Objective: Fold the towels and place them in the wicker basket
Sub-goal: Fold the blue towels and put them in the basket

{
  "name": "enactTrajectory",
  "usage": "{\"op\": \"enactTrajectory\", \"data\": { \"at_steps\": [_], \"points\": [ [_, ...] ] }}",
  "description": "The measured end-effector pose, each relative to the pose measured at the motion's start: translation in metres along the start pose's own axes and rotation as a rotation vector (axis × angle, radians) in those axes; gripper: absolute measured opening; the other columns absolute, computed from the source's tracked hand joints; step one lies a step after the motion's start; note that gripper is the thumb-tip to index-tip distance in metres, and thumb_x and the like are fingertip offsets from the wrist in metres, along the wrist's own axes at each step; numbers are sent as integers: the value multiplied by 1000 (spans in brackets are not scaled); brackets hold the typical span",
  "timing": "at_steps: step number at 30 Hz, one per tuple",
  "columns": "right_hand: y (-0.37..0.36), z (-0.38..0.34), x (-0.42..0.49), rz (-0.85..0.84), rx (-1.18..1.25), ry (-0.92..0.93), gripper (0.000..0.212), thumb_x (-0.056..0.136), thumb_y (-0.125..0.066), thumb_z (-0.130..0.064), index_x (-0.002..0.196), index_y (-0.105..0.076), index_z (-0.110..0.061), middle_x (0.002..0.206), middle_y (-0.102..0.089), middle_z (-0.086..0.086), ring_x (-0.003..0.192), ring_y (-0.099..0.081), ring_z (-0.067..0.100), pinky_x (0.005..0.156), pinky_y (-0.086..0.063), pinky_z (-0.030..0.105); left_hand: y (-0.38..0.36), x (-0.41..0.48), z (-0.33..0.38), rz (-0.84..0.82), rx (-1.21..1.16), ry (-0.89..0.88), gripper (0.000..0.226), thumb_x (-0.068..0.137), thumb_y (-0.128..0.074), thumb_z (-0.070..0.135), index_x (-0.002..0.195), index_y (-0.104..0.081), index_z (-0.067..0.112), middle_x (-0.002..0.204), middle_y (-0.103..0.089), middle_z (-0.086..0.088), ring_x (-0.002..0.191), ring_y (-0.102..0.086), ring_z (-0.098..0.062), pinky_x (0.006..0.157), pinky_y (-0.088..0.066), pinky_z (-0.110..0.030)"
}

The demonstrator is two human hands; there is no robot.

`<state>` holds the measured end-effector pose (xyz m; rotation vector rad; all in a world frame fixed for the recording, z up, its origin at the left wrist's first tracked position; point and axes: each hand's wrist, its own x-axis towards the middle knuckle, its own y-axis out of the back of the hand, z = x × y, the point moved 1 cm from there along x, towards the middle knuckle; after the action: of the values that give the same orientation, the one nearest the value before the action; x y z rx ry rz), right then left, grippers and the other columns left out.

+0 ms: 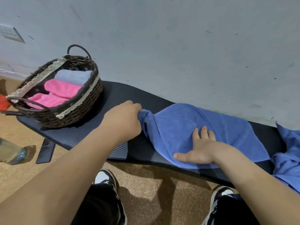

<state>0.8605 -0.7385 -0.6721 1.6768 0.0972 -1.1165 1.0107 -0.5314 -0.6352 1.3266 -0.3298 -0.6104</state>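
With our left hand (125,117) clenched on the edge of the blue towel (194,127) lying on the mat (90,132) and our right hand (198,147) flat on it, fingers spread, we risked dragging it crooked.

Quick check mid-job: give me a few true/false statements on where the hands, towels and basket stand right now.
1. The left hand grips an edge of the blue towel. True.
2. The right hand is lifted clear of that towel. False: it lies flat on it, fingers spread.
3. The basket is empty. False: it holds pink towels and a pale blue towel.
4. The basket stands on the black mat. True.
5. More blue cloth lies at the right. True.
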Motion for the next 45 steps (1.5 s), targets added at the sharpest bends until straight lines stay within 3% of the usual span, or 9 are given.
{"op": "enactTrajectory", "data": {
  "at_steps": [3, 7, 13, 17, 22, 27, 30, 34, 45],
  "points": [
    [11, 3, -15, -24, -92, 43, 122, 66, -63, -89, 162, -20, -26, 165, -20, 1, 151, -27, 29, 117, -35, 46, -8, 12, -10, -25, -33, 34, 51, 99, -51, 39, 147, -46, 23, 143, -48, -4, 128, -49, -32, 98, -50, -47],
    [25, 23, 5, 452, 150, 231, 66, 77, -58, -80, 127, -61, -37, 126, -57, -16, 125, -55, 17, 99, -50, 40, -20, 17, -10, -115, -37, 56, 49, 102, -35, 61, 104, -65, 22, 108, -60, -1, 106, -60, -27, 83, -47, -39],
    [3, 52, 55, 299, 134, 230, 75, 100, -32, -67, 162, 3, -43, 173, 13, -8, 159, 14, 20, 128, 7, 47, -32, 18, 4, -162, 71, 197, 76, 96, -20, 75, 97, -66, 15, 100, -68, -2, 96, -61, -27, 78, -48, -38],
    [-1, 48, 39, 181, 94, 13, 93, 96, -29, -75, 156, 31, -36, 170, 26, -4, 158, 18, 30, 127, -2, 55, -37, 13, 18, -335, 293, 100, 62, 78, -56, 76, 106, -58, 21, 127, -54, -1, 99, -64, -25, 73, -51, -35],
    [-3, 38, 14, 88, -12, -143, 102, 93, -27, -81, 161, 24, -23, 169, 19, 19, 155, 1, 49, 123, -20, 57, -33, 30, 0, -475, 226, 14, 121, 58, -72, 74, 155, -28, 16, 167, -10, -2, 152, -21, -26, 118, -33, -51],
    [14, 30, 2, 250, -64, -73, 91, 89, -34, -83, 158, -26, -25, 157, -36, 14, 140, -44, 36, 100, -46, 47, -25, 47, -14, -259, 184, 98, 63, 74, -57, 38, 132, -47, 15, 157, -28, -12, 146, -27, -36, 117, -30, -53],
    [16, 16, 8, 454, 70, 223, 73, 98, -42, -67, 157, -32, -25, 161, -33, 5, 151, -29, 26, 109, -44, 47, -25, 40, -13, -208, 237, 156, 11, 87, -53, 27, 93, -51, 18, 118, -60, -7, 103, -57, -31, 82, -48, -39],
    [2, -21, 24, 363, 121, 514, 71, 101, -43, -62, 163, -19, -38, 174, 0, -3, 160, 4, 23, 128, -9, 51, -20, 32, -39, -188, 163, 326, 25, 92, -52, 39, 76, -48, 20, 80, -52, 0, 78, -58, -26, 69, -47, -34],
    [-3, -42, 52, 229, 46, 291, 73, 92, -26, -83, 153, 8, -64, 166, 31, -17, 152, 34, 22, 120, 19, 62, -38, 43, -37, -93, -637, 269, 34, 83, -71, 22, 66, -42, 15, 63, -43, -1, 59, -41, -15, 52, -33, -26]
  ]
}}
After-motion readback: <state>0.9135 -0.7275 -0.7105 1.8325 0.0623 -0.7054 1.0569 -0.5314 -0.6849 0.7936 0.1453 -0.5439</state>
